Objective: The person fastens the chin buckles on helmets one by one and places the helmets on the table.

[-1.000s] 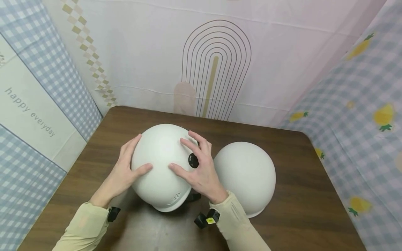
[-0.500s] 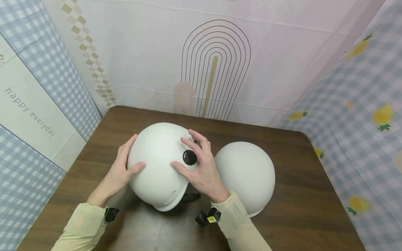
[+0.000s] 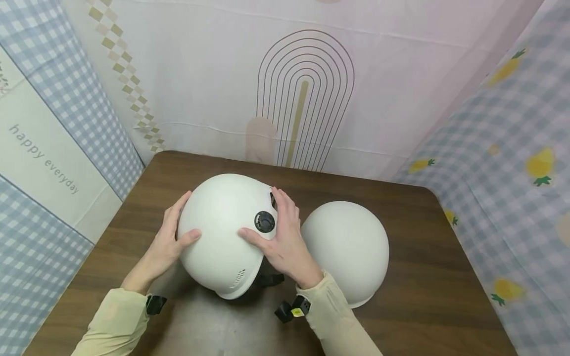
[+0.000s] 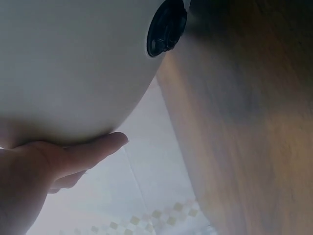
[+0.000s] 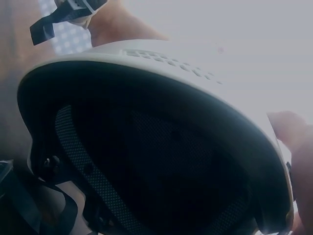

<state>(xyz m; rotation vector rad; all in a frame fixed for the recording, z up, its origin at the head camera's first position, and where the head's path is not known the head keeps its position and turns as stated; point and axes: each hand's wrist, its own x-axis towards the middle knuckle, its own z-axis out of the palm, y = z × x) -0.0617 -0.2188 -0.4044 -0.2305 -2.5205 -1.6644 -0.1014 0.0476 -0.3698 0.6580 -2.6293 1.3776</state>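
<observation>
A white helmet (image 3: pixel 218 217) sits tilted over the table between both hands. On its right side shows a round black disc (image 3: pixel 264 222), and near the front rim a small patch of vent slots (image 3: pixel 238 278). My left hand (image 3: pixel 162 249) holds the helmet's left side, thumb on the near face. With thumb on the shell and fingers along the right edge, my right hand (image 3: pixel 285 242) grips the other side. The right wrist view looks into the dark lining (image 5: pixel 161 142), where a woven strap (image 5: pixel 85 156) runs along the inside.
Just right of the helmet, a second smooth white dome (image 3: pixel 347 252) rests on the brown wooden table (image 3: pixel 427 277). A black strap end (image 3: pixel 271 280) lies below the helmet's right side. Printed cloth (image 3: pixel 200 84) hangs behind the table, with checked cloth at both sides.
The helmet has turned and shifted slightly left, bringing its black disc further into view and leftward. The right hand's fingers have moved from above the shell to its right edge.
</observation>
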